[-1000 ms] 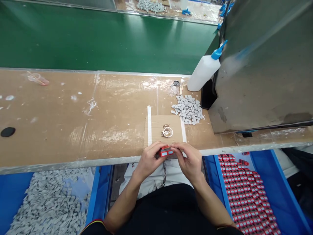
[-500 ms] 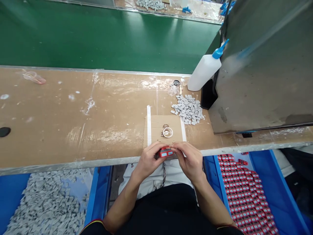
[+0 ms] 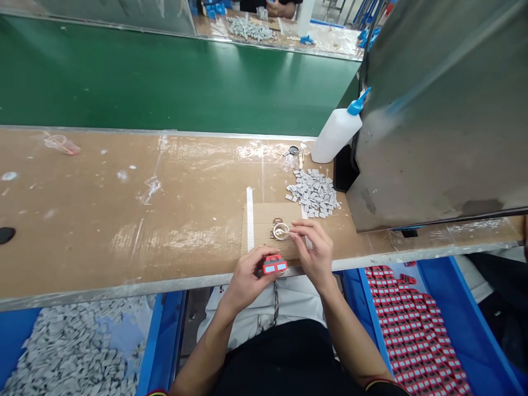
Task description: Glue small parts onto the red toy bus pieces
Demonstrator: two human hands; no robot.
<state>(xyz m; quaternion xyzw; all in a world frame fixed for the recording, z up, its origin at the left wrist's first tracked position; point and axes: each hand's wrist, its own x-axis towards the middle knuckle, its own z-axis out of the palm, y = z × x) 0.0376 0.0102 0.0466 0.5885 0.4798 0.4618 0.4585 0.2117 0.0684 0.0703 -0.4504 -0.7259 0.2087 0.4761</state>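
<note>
My left hand (image 3: 246, 279) grips a small red and grey plastic piece with pale blue windows, like a toy vehicle body (image 3: 274, 265), near the table's front edge. Its fingers and thumb close on the piece's left side. My right hand (image 3: 315, 250) pinches a thin light stick (image 3: 285, 231) whose far end reaches into a small round clear cup (image 3: 281, 225). The cup stands on a cardboard sheet (image 3: 259, 225), with brownish marks beside it. What the cup contains is too small to make out.
Small grey plastic pieces (image 3: 315, 192) lie heaped right of the cardboard. Behind them stands a white bottle (image 3: 336, 137) with a blue nozzle, beside a large metal panel (image 3: 437, 121). Blue bins hold grey pieces (image 3: 78, 346) and red pieces (image 3: 416, 330). A green belt (image 3: 165, 82) runs behind.
My right hand has left the red piece and moved up to the cup with the thin stick. My left hand keeps the red piece. The view has tilted up slightly.
</note>
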